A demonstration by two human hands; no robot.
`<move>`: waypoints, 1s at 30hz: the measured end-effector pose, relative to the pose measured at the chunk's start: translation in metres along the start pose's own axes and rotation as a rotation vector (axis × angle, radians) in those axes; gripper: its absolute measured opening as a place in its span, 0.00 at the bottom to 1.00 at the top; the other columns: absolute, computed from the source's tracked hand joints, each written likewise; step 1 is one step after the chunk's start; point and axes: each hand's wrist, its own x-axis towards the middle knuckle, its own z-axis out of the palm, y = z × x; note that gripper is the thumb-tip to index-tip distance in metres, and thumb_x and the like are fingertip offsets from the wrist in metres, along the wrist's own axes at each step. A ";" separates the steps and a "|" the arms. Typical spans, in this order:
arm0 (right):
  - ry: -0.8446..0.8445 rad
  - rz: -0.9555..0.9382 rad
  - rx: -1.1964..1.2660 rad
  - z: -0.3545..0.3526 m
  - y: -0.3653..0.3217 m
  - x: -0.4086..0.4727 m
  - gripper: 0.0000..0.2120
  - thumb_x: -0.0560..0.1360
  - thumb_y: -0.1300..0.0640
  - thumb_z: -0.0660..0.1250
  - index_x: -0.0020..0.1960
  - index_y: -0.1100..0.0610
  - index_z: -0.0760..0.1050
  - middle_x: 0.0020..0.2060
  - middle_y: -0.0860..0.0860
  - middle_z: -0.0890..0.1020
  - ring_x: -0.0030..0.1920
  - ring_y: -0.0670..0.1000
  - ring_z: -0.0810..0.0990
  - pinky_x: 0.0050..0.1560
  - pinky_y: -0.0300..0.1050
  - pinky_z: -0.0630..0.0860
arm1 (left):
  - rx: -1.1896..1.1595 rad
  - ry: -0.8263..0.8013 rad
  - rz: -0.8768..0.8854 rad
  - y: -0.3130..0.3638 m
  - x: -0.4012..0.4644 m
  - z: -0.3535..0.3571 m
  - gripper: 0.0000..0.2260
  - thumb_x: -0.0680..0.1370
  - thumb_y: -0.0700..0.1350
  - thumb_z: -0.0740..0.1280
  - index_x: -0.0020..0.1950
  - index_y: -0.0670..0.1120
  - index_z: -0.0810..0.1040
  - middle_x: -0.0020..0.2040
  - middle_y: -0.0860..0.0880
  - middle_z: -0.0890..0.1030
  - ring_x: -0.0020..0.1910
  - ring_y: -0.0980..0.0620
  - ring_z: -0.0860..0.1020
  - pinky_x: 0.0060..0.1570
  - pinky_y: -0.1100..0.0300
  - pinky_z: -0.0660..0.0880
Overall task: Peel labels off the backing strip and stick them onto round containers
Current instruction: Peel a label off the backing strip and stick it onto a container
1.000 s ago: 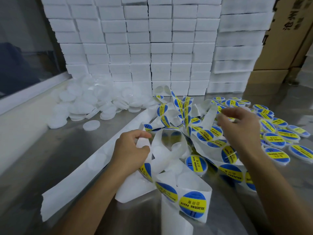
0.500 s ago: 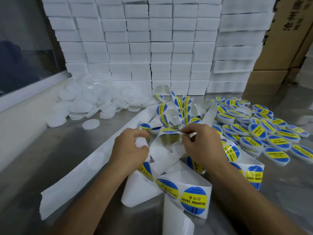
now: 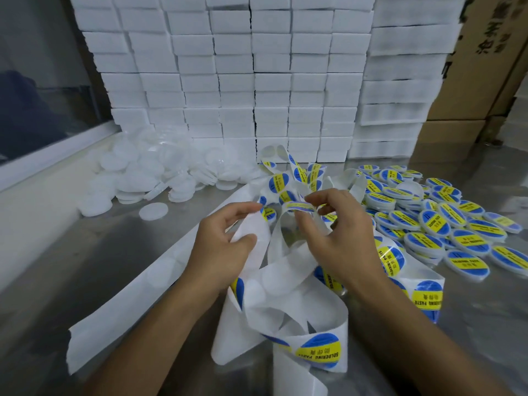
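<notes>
A long white backing strip (image 3: 288, 284) lies tangled across the steel table, carrying round blue-and-yellow labels. My left hand (image 3: 220, 247) grips the strip between thumb and fingers. My right hand (image 3: 334, 235) pinches a blue-and-yellow label (image 3: 298, 206) at its edge, lifted off the strip just right of the left fingertips. Unlabelled white round containers (image 3: 160, 175) are heaped at the back left. Labelled round containers (image 3: 445, 224) spread over the right side of the table.
A wall of stacked white boxes (image 3: 243, 81) runs along the back of the steel table (image 3: 114, 258). Brown cartons (image 3: 485, 67) stand at the back right. A window ledge (image 3: 43, 158) borders the left. One loose white container (image 3: 153, 211) lies apart from the heap.
My right hand came back from the labelled pile to the strip and now pinches a label, lifting it clear. My left hand kept hold of the strip and shifted slightly.
</notes>
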 end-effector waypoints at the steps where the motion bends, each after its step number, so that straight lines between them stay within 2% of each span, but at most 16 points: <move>1: 0.012 -0.058 -0.010 0.000 -0.002 -0.001 0.08 0.73 0.57 0.71 0.52 0.53 0.79 0.48 0.46 0.79 0.49 0.46 0.77 0.47 0.38 0.71 | -0.057 0.005 -0.023 0.001 0.000 0.000 0.23 0.72 0.25 0.65 0.52 0.53 0.82 0.52 0.60 0.84 0.51 0.70 0.79 0.43 0.77 0.72; 4: 0.003 -0.188 0.000 0.001 -0.007 -0.005 0.11 0.68 0.62 0.66 0.48 0.58 0.82 0.45 0.48 0.81 0.49 0.49 0.78 0.52 0.40 0.72 | -0.285 0.043 -0.108 0.005 0.000 -0.001 0.24 0.73 0.24 0.62 0.50 0.53 0.83 0.48 0.54 0.86 0.43 0.55 0.84 0.38 0.62 0.80; 7: -0.023 -0.244 0.049 0.002 -0.011 -0.005 0.10 0.70 0.60 0.67 0.49 0.58 0.82 0.44 0.49 0.83 0.47 0.46 0.80 0.51 0.37 0.73 | -0.436 0.018 -0.112 0.012 0.001 -0.005 0.24 0.74 0.22 0.60 0.53 0.49 0.82 0.47 0.49 0.86 0.37 0.50 0.84 0.32 0.59 0.80; 10: -0.077 -0.235 0.103 0.005 -0.014 -0.008 0.12 0.74 0.52 0.69 0.54 0.56 0.82 0.43 0.47 0.83 0.44 0.44 0.80 0.47 0.33 0.72 | -0.519 -0.104 -0.134 0.015 -0.001 -0.004 0.25 0.73 0.22 0.59 0.58 0.47 0.79 0.50 0.45 0.86 0.41 0.46 0.84 0.32 0.57 0.80; 13: -0.072 -0.248 0.109 0.007 -0.013 -0.009 0.12 0.74 0.52 0.70 0.56 0.56 0.81 0.42 0.47 0.83 0.44 0.44 0.80 0.46 0.31 0.73 | -0.517 -0.195 -0.162 0.012 -0.004 -0.002 0.27 0.73 0.21 0.57 0.63 0.46 0.76 0.54 0.43 0.84 0.47 0.42 0.84 0.38 0.52 0.82; 16: -0.030 -0.309 0.089 0.008 -0.009 -0.008 0.10 0.74 0.59 0.71 0.55 0.59 0.82 0.44 0.49 0.84 0.44 0.46 0.80 0.46 0.35 0.74 | -0.519 -0.189 -0.186 0.009 -0.002 0.000 0.24 0.72 0.24 0.60 0.62 0.44 0.77 0.54 0.40 0.84 0.48 0.43 0.83 0.43 0.55 0.82; 18: -0.029 -0.356 0.086 0.009 -0.008 -0.008 0.08 0.74 0.64 0.72 0.53 0.60 0.82 0.45 0.51 0.84 0.45 0.47 0.81 0.46 0.37 0.75 | -0.518 -0.171 -0.217 0.008 -0.002 0.002 0.18 0.71 0.35 0.70 0.61 0.41 0.78 0.53 0.39 0.84 0.50 0.43 0.83 0.50 0.53 0.80; 20: -0.040 -0.400 0.103 0.010 -0.009 -0.008 0.08 0.72 0.68 0.73 0.50 0.61 0.83 0.46 0.52 0.85 0.48 0.47 0.82 0.49 0.34 0.75 | -0.450 -0.140 -0.249 0.006 -0.003 0.003 0.21 0.69 0.44 0.73 0.60 0.39 0.79 0.53 0.40 0.84 0.53 0.43 0.83 0.57 0.50 0.78; 24: -0.052 -0.441 0.088 0.014 -0.011 -0.010 0.08 0.71 0.69 0.74 0.49 0.63 0.83 0.47 0.53 0.85 0.48 0.48 0.83 0.49 0.34 0.76 | -0.356 -0.110 -0.232 0.001 -0.004 0.005 0.07 0.76 0.34 0.68 0.51 0.40 0.83 0.46 0.41 0.86 0.43 0.47 0.84 0.45 0.57 0.81; 27: -0.042 -0.455 0.042 0.013 -0.010 -0.010 0.05 0.71 0.67 0.75 0.47 0.63 0.84 0.46 0.54 0.85 0.46 0.52 0.84 0.48 0.44 0.80 | -0.301 -0.093 -0.229 -0.001 -0.003 0.003 0.08 0.76 0.34 0.68 0.48 0.43 0.84 0.44 0.44 0.86 0.41 0.49 0.84 0.43 0.58 0.81; 30: -0.043 -0.474 -0.015 0.010 -0.010 -0.008 0.03 0.72 0.65 0.75 0.45 0.62 0.84 0.45 0.54 0.85 0.44 0.52 0.84 0.44 0.50 0.81 | -0.243 -0.093 -0.207 -0.001 -0.002 0.004 0.09 0.77 0.34 0.67 0.48 0.46 0.84 0.43 0.46 0.86 0.41 0.50 0.84 0.44 0.57 0.80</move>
